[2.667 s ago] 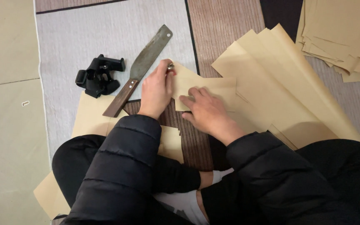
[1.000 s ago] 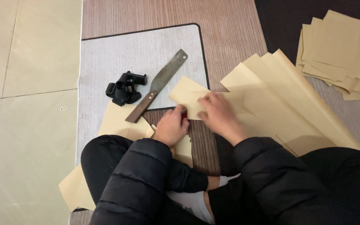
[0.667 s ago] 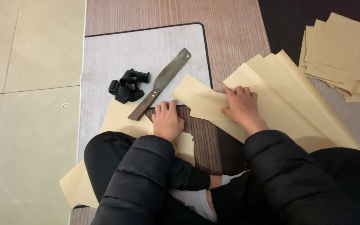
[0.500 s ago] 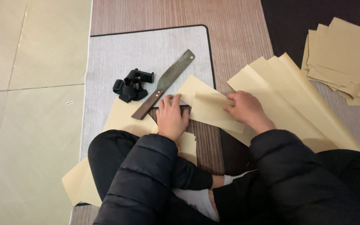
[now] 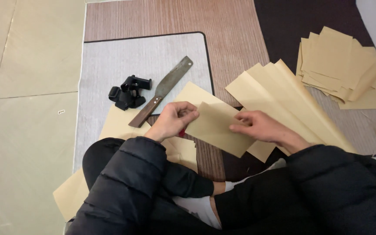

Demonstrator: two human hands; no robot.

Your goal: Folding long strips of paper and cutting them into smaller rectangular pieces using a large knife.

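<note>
Left hand [image 5: 172,121] pinches the left edge of a folded tan sheet [image 5: 216,127], fingers curled tight on it. Right hand [image 5: 257,127] grips the sheet's right side, thumb over the top. Sheet is held between both hands, just above the lap, over the striped brown mat [image 5: 175,17].

To do the fold well, my read: line up both edges before pressing, keep the left pinch fixed as anchor, then run the right fingers along the crease in one pass. Don't let the layers skew.

Just beyond the left hand: flat metal blade with wooden handle [image 5: 162,96], lying diagonal across the grey mat's [image 5: 109,61] near right corner. Black clip-like part [image 5: 128,92] touching or just beside its handle end, can't tell which. Fanned long tan sheets [image 5: 283,95] right of the hands. Stack of finished-looking folded sheets [image 5: 340,65] at the far right of the floor. More tan paper under the left knee [image 5: 70,198].
</note>
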